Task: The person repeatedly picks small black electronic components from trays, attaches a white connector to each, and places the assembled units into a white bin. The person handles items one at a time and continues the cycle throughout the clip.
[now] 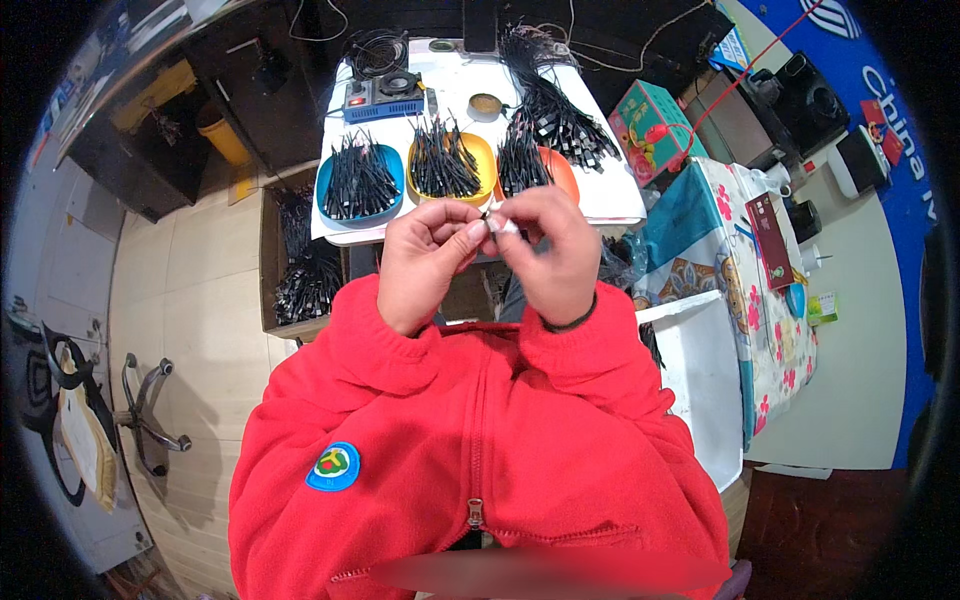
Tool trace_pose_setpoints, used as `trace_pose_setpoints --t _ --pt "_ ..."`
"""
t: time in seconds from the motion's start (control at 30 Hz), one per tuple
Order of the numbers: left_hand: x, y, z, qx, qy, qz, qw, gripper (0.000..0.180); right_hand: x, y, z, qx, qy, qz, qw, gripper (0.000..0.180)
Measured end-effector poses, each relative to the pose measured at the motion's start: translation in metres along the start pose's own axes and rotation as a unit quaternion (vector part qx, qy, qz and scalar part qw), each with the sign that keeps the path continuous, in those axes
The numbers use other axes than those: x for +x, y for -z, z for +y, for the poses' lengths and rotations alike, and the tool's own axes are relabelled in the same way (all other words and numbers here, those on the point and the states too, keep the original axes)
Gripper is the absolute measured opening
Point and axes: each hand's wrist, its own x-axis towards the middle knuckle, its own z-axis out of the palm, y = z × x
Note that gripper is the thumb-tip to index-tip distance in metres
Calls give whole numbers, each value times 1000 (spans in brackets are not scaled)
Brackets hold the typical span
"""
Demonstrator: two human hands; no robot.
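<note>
In the head view, the bare left hand (428,262) pinches a small, thin dark piece (486,214) near the white tabletop's (612,195) front edge; whether the blurred right hand (555,255) grips it, I cannot tell. A slack pinch could drop it among the black cables (444,168) nearby.
</note>
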Motion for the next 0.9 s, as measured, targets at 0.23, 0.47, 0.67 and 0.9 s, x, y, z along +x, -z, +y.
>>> trace_pose_setpoints --t 0.23,0.47,0.67,0.9 --pt "-3 3 1 -108 50 -40 992 12 -4 -2 5 205 -110 12 972 17" --pt "-4 4 -1 -189 92 -81 974 13 -10 -6 9 569 -315 -9 759 13" --pt "-2 13 3 -162 145 -119 969 13 -4 8 16 461 -315 -82 826 18" --pt "-2 8 -5 -162 99 -89 978 10 -11 6 17 553 -358 -47 751 15"
